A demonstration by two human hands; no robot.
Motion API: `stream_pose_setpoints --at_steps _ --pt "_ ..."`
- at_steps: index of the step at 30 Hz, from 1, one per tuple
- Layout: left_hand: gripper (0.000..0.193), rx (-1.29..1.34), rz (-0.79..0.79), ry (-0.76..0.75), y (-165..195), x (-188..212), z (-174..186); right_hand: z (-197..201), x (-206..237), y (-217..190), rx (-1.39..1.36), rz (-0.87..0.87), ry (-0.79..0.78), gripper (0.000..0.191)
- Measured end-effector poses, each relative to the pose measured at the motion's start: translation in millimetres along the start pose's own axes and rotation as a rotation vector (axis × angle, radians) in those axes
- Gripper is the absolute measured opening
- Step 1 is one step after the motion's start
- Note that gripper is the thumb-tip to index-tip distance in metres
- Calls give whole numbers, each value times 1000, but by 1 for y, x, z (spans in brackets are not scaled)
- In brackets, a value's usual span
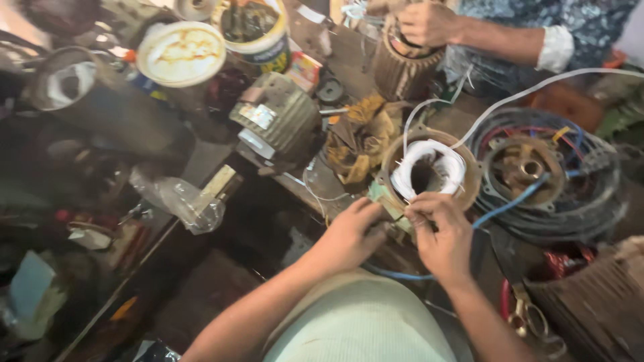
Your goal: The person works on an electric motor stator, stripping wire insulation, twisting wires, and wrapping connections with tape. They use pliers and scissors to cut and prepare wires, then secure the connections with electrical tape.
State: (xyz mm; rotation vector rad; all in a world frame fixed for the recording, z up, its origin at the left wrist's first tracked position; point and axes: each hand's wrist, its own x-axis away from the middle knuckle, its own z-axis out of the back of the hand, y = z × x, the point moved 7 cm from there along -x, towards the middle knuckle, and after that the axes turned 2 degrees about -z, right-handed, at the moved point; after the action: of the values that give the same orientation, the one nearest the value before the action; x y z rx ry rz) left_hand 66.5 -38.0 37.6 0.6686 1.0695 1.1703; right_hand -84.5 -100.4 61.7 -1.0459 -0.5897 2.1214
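Note:
A round motor stator [429, 169] with white winding inside lies on the cluttered bench in front of me. My left hand [352, 231] grips its near left edge, fingers curled against the housing. My right hand [439, 231] pinches something small at the near rim; what it holds is too blurred to tell. A white sleeved wire [510, 100] runs from the stator up to the right. A blue wire [510, 204] passes under my right hand.
Another person's hand [422, 23] rests on a ribbed motor body [402, 67] at the back. A grey finned motor [278, 117], white buckets [184, 53], a crumpled rag [359, 137], a coil of wires [557, 174] and scissors [530, 315] surround the stator.

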Motion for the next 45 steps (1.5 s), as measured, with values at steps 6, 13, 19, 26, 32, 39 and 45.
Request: stream_pose_setpoints --at_steps 6,13,19,26,32,39,45 --pt "47 -374 -121 36 14 13 -1 -31 -30 5 125 -103 -393 13" --pt "28 -264 -120 60 -20 18 -11 -17 -7 -9 -14 -64 -288 15" --pt "27 644 761 -221 -86 17 -41 -20 36 -6 88 228 -53 33" --pt "30 50 134 -20 -39 4 -3 -12 28 10 -48 60 -48 23" --pt "31 -160 30 -75 5 8 -11 14 -23 11 180 -67 -110 15" --pt "25 163 339 -181 -53 -2 -18 -6 -2 4 15 125 -275 34" --pt "28 727 742 -255 -94 8 -52 -11 20 19 46 240 -193 38"
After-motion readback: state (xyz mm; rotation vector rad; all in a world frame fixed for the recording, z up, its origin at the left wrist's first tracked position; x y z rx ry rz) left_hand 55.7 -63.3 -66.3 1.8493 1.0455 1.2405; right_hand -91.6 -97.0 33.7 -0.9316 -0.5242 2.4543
